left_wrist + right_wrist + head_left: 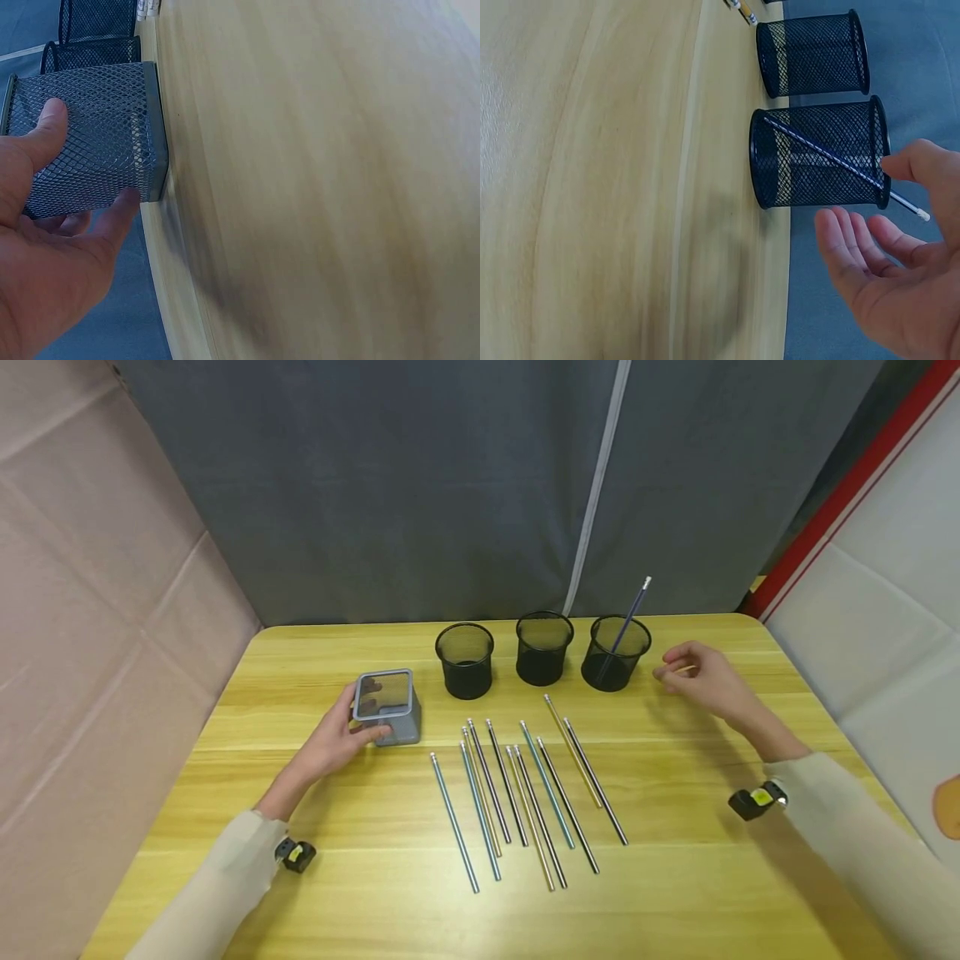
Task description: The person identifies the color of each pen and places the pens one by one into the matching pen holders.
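At the left of the table, my left hand (335,745) grips a square grey mesh pen holder (97,142), its thumb on one face and its fingers round another. The pen holder stands upright on the wood. My right hand (705,683) hovers beside the rightmost round black mesh pen cup (821,187), holding nothing, fingers loosely bent. In that cup leans a dark patterned pencil (632,610), eraser end up. The right wrist view shows the thumb close to the cup's rim; whether it touches cannot be told.
Two more round black mesh cups, a left cup (467,675) and a middle cup (542,664), stand along the back. Several pencils, such as a blue pencil (453,822) and a gold pencil (573,752), lie in front on the wooden table (360,893). A grey curtain (375,493) hangs behind.
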Motion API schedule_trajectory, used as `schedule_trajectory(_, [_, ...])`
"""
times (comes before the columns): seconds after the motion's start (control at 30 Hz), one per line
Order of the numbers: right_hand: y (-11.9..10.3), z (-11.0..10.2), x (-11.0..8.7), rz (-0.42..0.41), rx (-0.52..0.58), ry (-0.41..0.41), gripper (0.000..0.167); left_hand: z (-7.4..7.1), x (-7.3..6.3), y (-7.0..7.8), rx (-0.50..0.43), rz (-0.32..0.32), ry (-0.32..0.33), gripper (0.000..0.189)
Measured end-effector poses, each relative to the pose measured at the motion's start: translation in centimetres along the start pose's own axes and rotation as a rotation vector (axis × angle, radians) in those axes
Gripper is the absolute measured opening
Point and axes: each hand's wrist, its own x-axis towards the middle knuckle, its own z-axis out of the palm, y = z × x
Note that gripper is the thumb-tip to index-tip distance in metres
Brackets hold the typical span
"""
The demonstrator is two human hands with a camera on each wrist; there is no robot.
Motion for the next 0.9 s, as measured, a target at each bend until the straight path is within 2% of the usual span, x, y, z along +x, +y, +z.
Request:
schedule_trajectory(0.2, [0.0,0.5,0.1,0.018,-0.019,-0.069,0.035,0.0,0.0,0.0,-0.001,-0.006,-0.001,0.084])
schedule_trajectory(0.4, [-0.1,1.2,0.0,0.027,0.052,-0.140,0.030,0.0,0.0,0.0,0.003,0.005,0.004,0.084])
schedule_trajectory(0.7, [-0.7,2.4,-0.4,0.050,0.086,-0.197,0.025,0.1,-0.1,0.2,-0.019,-0.004,0.000,0.083])
schedule_trajectory(0.9, [-1.0,3.2,-0.4,0.049,0.105,-0.238,0.026,0.0,-0.1,0.2,0.003,-0.003,0.006,0.081])
